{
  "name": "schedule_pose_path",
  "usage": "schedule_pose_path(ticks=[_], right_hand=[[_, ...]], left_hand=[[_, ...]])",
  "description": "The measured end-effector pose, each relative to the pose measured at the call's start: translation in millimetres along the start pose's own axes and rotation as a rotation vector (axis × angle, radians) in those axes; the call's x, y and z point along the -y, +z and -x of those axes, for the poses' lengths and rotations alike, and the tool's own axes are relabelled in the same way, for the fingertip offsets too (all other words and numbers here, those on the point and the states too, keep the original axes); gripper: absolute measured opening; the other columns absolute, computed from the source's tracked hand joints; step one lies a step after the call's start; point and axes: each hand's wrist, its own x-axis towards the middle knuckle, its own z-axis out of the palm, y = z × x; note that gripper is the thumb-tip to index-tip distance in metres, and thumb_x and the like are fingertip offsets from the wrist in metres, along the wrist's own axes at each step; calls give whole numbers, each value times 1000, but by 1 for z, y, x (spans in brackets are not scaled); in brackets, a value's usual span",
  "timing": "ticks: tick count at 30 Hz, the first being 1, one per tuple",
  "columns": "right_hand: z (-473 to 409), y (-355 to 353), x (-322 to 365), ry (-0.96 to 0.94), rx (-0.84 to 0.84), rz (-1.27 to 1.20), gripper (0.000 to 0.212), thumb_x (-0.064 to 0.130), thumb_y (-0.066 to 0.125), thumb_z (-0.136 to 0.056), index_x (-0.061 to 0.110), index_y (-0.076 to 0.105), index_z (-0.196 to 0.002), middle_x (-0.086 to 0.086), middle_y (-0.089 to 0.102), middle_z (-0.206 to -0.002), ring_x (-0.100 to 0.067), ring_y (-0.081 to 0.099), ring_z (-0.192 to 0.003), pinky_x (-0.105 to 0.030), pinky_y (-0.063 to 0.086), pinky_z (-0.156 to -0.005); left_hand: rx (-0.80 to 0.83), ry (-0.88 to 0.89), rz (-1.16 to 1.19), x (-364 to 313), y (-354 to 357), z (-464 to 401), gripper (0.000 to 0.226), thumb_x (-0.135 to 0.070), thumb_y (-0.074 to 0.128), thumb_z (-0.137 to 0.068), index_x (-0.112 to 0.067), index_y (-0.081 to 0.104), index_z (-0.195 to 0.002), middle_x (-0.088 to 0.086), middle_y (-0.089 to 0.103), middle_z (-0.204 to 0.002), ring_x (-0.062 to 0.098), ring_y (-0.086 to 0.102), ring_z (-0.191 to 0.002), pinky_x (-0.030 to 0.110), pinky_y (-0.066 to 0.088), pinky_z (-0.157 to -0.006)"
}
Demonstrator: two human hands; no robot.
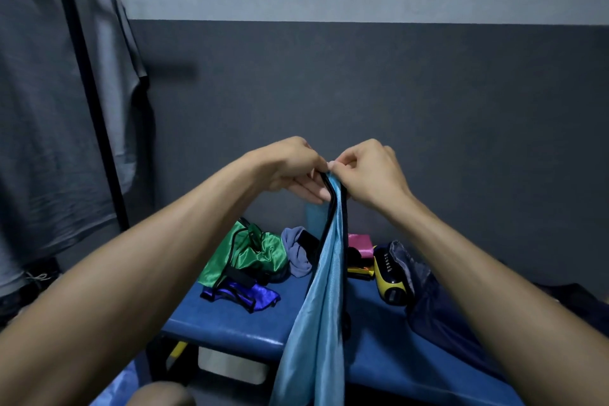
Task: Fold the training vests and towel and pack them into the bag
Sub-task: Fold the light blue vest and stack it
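no legible writing anywhere. light blue vest [324, 290] with black trim held up above blue bench [250, 333], top edge pinched by left hand [290, 168] and right hand [369, 175], close together. behind, on bench: green vest [244, 250], royal blue vest [244, 295], yellow-black gadget [390, 277], dark bag [438, 303].

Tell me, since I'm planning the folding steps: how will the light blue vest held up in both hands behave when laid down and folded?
The light blue vest hangs limp in long folds from the left hand and right hand, so it is probably floppy and light. Its sheen suggests slippery fabric; folds may slide open on the blue bench.
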Motion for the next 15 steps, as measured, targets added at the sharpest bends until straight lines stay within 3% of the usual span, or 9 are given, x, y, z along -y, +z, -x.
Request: schedule_pose_path(ticks=[3,8,10,13,15], right_hand=[[0,-2,-2,-21,25,15,19,30,68,-94,18,82,-89,-1,77,-79,-21,70,-87,-36,58,-79],[-1,-3,-3,-52,-4,59,20,32,66,-95,20,81,-90,0,77,-87,-22,66,-100,-32,53,-83],[1,-3,-2,-88,26,83,28,38,64,-95,17,80,-83,-2,76,-79,-22,67,-90,-33,53,-76],[6,-1,-3,-141,55,125,44,52,68,-85,12,69,-67,-3,62,-55,-21,56,-59,-34,44,-53],[5,-2,-8,-134,43,98,37,50,74,-80,14,72,-72,-2,67,-61,-21,61,-65,-35,48,-57]], left_hand=[[34,-14,50,2,-1,0,22,-5,44,-105,10,60,-104,20,72,-72,28,76,-71,41,65,-70],[31,-5,89,1,-2,0,24,-6,44,-105,12,59,-105,21,70,-73,30,76,-71,40,65,-67],[37,-3,108,1,-1,0,25,-5,42,-105,13,59,-105,22,70,-74,30,76,-70,40,65,-68],[69,9,159,1,-5,1,32,-4,37,-102,17,57,-117,28,73,-92,33,74,-77,43,65,-77],[100,28,171,1,-8,3,34,-3,33,-100,11,59,-116,33,71,-106,35,73,-85,46,63,-84]])
